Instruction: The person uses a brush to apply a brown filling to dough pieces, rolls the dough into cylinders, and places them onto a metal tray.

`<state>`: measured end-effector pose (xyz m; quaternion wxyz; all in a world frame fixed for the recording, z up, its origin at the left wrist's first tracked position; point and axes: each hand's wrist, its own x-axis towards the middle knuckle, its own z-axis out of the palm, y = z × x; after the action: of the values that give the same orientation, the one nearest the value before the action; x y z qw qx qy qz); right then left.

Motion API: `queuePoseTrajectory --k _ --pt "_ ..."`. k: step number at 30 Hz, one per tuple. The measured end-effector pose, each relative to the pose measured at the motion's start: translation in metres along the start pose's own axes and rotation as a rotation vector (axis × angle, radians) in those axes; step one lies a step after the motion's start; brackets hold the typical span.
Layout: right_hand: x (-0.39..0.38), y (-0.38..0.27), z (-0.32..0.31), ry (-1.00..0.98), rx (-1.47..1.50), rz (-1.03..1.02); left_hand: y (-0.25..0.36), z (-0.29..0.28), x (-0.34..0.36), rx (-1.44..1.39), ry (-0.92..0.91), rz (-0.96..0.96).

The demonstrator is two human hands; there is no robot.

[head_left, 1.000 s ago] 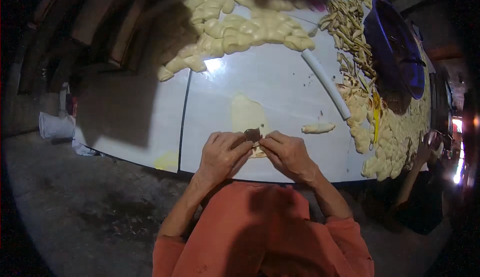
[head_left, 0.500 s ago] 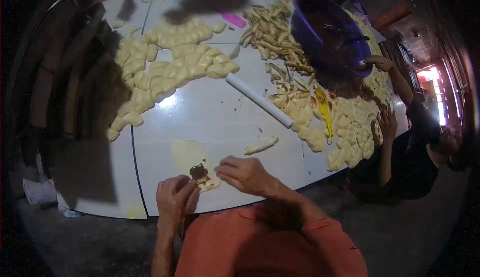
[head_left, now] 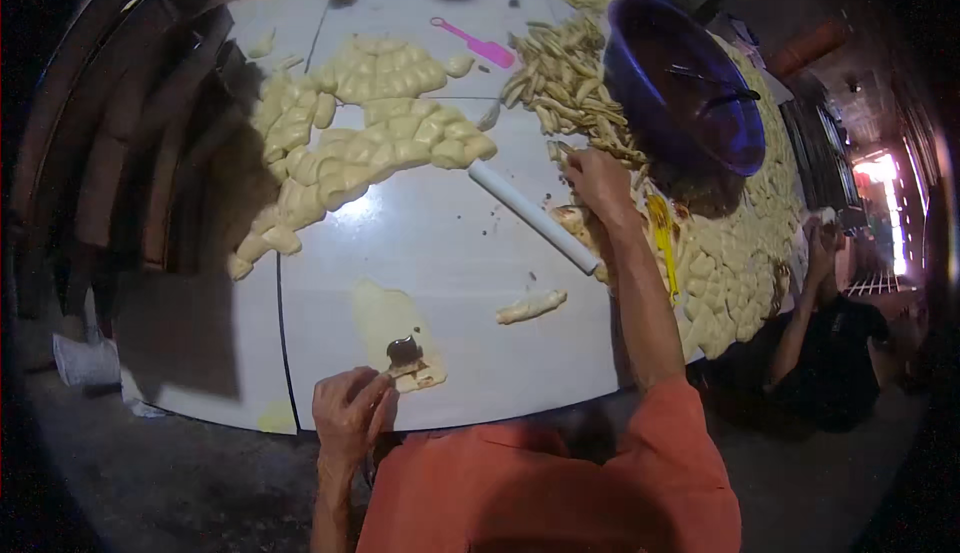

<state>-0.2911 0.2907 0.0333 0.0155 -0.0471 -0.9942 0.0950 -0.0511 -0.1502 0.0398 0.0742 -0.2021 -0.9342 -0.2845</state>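
Note:
Near the table's front edge lies a thin, pale dough sheet (head_left: 378, 303) with a dark brown, glossy dollop of filling (head_left: 404, 351) on its lower part. My left hand (head_left: 348, 411) is at the sheet's lower left, its fingers closed at one end of a small pale strip (head_left: 403, 370) beside the filling; what they pinch is hard to make out. My right hand (head_left: 603, 188) reaches far forward to the edge of a heap of pale, banana-like strips (head_left: 560, 73). Its fingers bend down around a strip there, partly hidden by the hand. A rolled dough piece (head_left: 531, 307) rests between my arms.
A white rolling pin (head_left: 535, 218) lies left of my right forearm, a yellow brush (head_left: 663, 243) right of it. Flattened dough pieces (head_left: 375, 143) cover the left and right. A purple basin (head_left: 745, 163) holds brown filling. A pink spatula (head_left: 488, 51) lies beyond; a co-worker (head_left: 835, 353) is at right.
My right hand has left the dough sheet and moved forward and right to the strips. My left hand stays at the sheet. The co-worker's hand has left the basin rim and is raised.

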Motion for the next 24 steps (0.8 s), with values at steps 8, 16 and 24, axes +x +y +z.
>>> queuePoseTrajectory --k 8,16,24 --pt "0.015 0.011 -0.011 -0.154 0.164 -0.043 -0.005 -0.002 -0.006 0.011 0.035 -0.033" --pt "-0.021 -0.014 -0.025 0.127 0.586 0.084 -0.009 -0.005 -0.001 -0.017 0.046 -0.028" --pt "-0.134 -0.148 -0.043 -0.375 0.714 -0.091 -0.014 0.005 0.0 -0.07 0.062 -0.006"
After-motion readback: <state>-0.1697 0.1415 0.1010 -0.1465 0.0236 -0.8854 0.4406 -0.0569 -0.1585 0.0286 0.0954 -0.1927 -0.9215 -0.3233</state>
